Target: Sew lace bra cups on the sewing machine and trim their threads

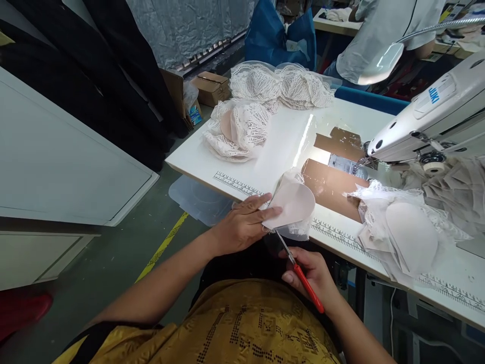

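My left hand (246,222) grips a pale bra cup (293,205) with white lace along its edge, holding it at the table's front edge. My right hand (314,278) is closed around a pair of small scissors (299,273) with red handles. The blade tips reach the near lower corner of the cup, beside my left fingers. Whether the blades touch the fabric, I cannot tell. To the right, a stack of similar pale cups (411,237) with lace lies on the table.
A white sewing machine (428,111) stands at the right under a lamp (382,63). Lace pieces (242,129) and more lace cups (280,86) lie at the table's far left. Beyond are a cardboard box (210,88), a blue bag (280,38) and another person (386,35).
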Tool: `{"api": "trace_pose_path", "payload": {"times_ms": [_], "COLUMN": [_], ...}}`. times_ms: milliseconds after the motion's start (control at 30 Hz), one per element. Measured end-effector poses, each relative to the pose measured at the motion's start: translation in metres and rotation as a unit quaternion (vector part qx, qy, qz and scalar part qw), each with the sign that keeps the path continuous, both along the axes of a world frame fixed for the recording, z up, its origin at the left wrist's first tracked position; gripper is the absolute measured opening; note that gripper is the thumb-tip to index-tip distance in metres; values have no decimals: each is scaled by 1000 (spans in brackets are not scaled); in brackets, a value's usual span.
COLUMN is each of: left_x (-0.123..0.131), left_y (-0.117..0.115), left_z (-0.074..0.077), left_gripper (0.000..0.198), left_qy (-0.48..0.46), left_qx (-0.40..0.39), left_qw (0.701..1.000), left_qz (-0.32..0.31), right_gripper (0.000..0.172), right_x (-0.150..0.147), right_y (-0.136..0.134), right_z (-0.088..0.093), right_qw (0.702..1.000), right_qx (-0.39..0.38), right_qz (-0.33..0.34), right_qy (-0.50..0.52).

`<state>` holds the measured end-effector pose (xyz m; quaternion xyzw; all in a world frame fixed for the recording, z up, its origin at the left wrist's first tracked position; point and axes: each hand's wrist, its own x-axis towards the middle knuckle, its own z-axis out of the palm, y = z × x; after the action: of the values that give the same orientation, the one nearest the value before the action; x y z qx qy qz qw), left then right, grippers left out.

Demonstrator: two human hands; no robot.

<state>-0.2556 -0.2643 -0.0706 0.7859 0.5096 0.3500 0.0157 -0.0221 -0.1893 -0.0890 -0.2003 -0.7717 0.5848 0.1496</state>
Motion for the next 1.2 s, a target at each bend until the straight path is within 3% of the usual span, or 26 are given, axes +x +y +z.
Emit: {"api": "trace_pose_path", "payload": {"times_ms": [100, 200, 333, 500, 800, 1200], "left_x": [7, 11, 9, 13, 20, 24], "left_y": [14, 13, 0, -11, -18, -19], "left_z": [11, 27, 38, 28, 17, 11], "left_gripper": [17, 17, 15, 18, 19, 19], "left_qy": [-120, -245, -285, -299, -320, -291], "left_qx": [-11, -22, -127, -194, -161, -145], "left_qw": [991, 966, 943, 925, 930, 942], "left_qz": [-62, -80, -113, -128, -84, -80], "right_gripper": [31, 31, 32, 22, 27, 33], "right_x": [13, 31, 44, 34, 29, 16], "right_y": [-2, -3, -4, -6, -9, -5], "right_z": [-3, -2, 6, 14, 10, 17], "right_qw": [1000, 999, 1000, 998, 993, 985], "right_qx": [-3, -6, -3, 11, 29, 98], "right_qz": [-3, -7, -27, 4, 10, 1], "right_qy": [21, 40, 10, -69, -117, -139]}}
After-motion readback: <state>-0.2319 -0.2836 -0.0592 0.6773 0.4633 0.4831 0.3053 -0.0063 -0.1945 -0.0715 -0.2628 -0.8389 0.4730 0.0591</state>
